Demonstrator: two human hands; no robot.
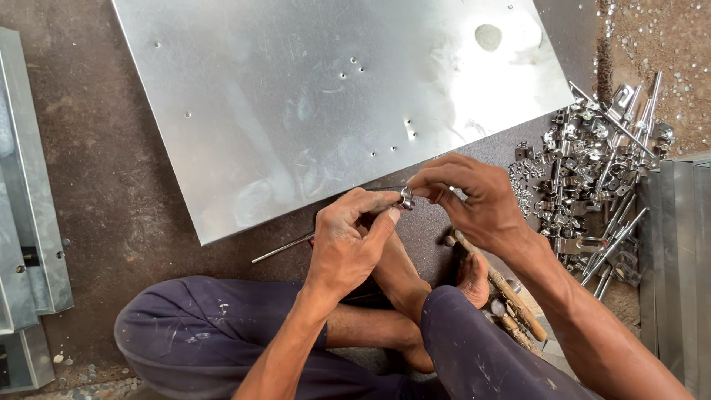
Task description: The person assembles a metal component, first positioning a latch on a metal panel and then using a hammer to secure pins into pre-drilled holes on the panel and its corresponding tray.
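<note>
Head view: looking straight down at a person sitting cross-legged on a dark floor, both bare hands raised over the lap.
Fitting: a small shiny metal fitting (406,197) sits between the two hands, just below the near edge of the sheet.
Left hand: the left hand (346,241) is curled, thumb and forefinger pinching the fitting from below and from the left.
Right hand: the right hand (474,200) reaches in from the right, fingertips closed on the same fitting from above, so both hands grasp it at once.
Rod: a thin metal rod (281,248) runs from under the left hand out to the lower left; it seems to lead up to the fitting, but the fingers cover the join.
Sheet: a large flat grey metal sheet (296,96) with small drilled holes lies on the floor beyond the hands, tilted in the picture.
Parts pile: a heap of shiny rods, clips and brackets (592,170) lies to the right of the right hand, close to its wrist.
Hammer: a wooden-handled hammer (503,292) lies beside the bare foot, under the right forearm.
Hard to make out: the fitting's shape is mostly hidden by fingertips.
Cut off: folded metal pieces (29,185) at the left edge and metal strips (678,259) at the right edge run out of the picture.
</note>
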